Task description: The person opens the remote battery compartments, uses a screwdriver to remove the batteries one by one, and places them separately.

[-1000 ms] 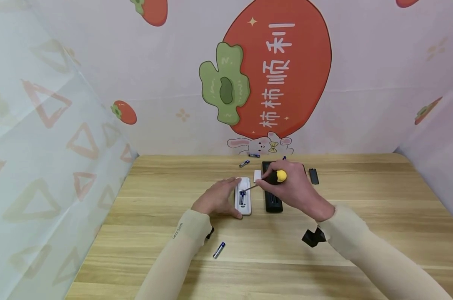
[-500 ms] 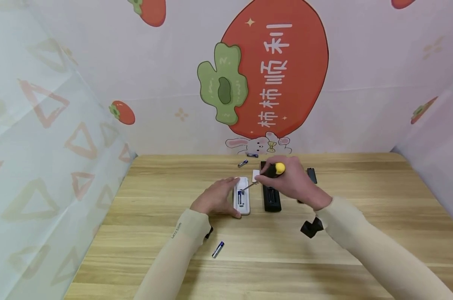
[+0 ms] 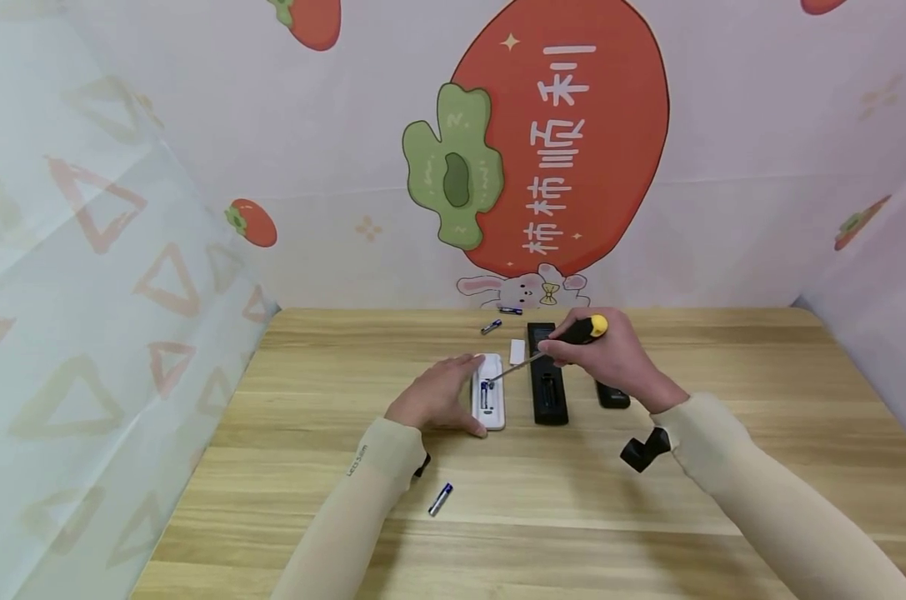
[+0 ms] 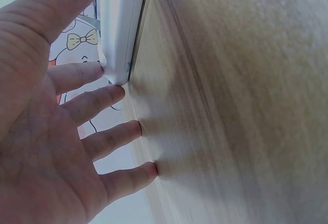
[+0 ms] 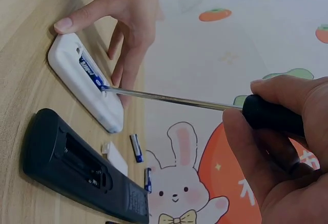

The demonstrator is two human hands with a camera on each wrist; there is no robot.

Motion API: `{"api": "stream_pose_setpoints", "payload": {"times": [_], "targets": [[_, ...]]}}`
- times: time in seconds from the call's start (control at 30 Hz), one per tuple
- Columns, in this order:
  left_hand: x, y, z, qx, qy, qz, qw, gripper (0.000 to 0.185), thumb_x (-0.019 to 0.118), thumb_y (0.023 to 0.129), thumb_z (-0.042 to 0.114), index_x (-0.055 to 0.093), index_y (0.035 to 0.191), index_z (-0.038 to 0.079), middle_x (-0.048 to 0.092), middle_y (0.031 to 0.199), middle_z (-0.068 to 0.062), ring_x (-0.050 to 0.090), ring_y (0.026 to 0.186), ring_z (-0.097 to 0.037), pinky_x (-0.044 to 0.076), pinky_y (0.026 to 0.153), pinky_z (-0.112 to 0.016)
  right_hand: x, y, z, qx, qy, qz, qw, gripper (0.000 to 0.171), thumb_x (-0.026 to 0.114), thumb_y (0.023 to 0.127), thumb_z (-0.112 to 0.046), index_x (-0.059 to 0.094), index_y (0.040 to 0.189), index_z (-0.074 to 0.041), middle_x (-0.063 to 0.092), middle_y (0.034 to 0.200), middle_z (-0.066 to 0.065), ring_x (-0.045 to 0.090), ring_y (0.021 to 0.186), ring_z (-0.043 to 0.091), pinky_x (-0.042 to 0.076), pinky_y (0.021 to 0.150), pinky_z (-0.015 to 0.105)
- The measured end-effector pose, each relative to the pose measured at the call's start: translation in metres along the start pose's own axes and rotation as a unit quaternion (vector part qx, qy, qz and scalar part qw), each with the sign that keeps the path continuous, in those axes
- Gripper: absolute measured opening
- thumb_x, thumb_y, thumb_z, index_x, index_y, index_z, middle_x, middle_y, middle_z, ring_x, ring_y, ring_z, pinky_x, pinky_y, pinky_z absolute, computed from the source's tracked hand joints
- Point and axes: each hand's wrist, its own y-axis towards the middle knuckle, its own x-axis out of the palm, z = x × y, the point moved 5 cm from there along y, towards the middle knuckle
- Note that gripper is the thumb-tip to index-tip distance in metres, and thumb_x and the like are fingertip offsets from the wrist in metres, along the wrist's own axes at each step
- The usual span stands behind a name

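Observation:
A white remote control (image 3: 490, 367) lies on the table with its battery compartment facing up. My left hand (image 3: 439, 396) holds it by its two ends, thumb at the near end and forefinger at the far end. In the left wrist view, the other fingers (image 4: 115, 139) are spread against the table. One blue-and-silver battery (image 5: 91, 73) sits in the compartment. My right hand (image 3: 613, 354) grips a screwdriver (image 3: 583, 331) by its black-and-yellow handle. The metal shaft (image 5: 169, 99) slants down to the remote, its tip at the battery's end in the right wrist view.
Right of the white remote lie a white battery cover (image 3: 517, 352) and a black remote (image 3: 552, 412) with its compartment uncovered. Another dark remote (image 3: 613, 398) is partly under my right hand. Loose batteries lie behind, and one battery (image 3: 440, 499) lies nearer. A printed cloth backs the table.
My right hand has moved to the right, and the screwdriver leans lower, its tip still at the white remote's compartment. The left hand keeps its hold on the remote.

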Motion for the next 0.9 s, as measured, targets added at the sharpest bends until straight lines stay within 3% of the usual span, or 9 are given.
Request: {"api": "stream_pose_setpoints", "payload": {"times": [0.27, 0.5, 0.77, 0.9], "targets": [[0.000, 0.000, 0.001, -0.007, -0.004, -0.002, 1.0000, 0.119, 0.096, 0.066, 0.045, 0.030, 0.161, 0.016, 0.029, 0.165, -0.005, 0.027, 0.150, -0.032, 0.024, 0.121, -0.047, 0.002, -0.003, -0.006, -0.001, -0.025, 0.002, 1.000, 0.014, 0.081, 0.089, -0.017, 0.073, 0.091, -0.006, 0.072, 0.089, 0.009, 0.073, 0.072, 0.021, 0.061, 0.070, 0.031], [0.000, 0.000, 0.001, -0.008, -0.004, -0.002, 1.0000, 0.120, 0.095, 0.065, 0.046, 0.030, 0.161, 0.017, 0.030, 0.165, -0.005, 0.027, 0.150, -0.032, 0.024, 0.120, -0.047, 0.001, -0.004, -0.003, -0.009, -0.006, -0.003, 1.000, 0.015, 0.082, 0.088, -0.017, 0.073, 0.091, -0.005, 0.073, 0.088, 0.009, 0.074, 0.075, 0.034, 0.061, 0.070, 0.032], [0.002, 0.001, 0.001, -0.011, 0.002, -0.004, 0.9999, 0.120, 0.095, 0.065, 0.048, 0.029, 0.162, 0.017, 0.029, 0.165, -0.005, 0.027, 0.151, -0.031, 0.024, 0.121, -0.046, -0.003, -0.004, 0.009, 0.090, 0.052, 0.053, 0.993, 0.031, 0.082, 0.089, -0.022, 0.068, 0.098, 0.004, 0.069, 0.092, 0.018, 0.075, 0.075, 0.027, 0.061, 0.073, 0.034], [0.002, 0.002, 0.000, -0.008, 0.003, -0.002, 1.0000, 0.120, 0.095, 0.066, 0.048, 0.030, 0.161, 0.016, 0.030, 0.165, -0.005, 0.027, 0.150, -0.031, 0.024, 0.121, -0.045, -0.003, -0.002, 0.010, 0.078, 0.048, 0.037, 0.995, 0.028, 0.081, 0.089, -0.020, 0.069, 0.097, 0.004, 0.068, 0.094, 0.019, 0.074, 0.076, 0.026, 0.061, 0.074, 0.035]]}}
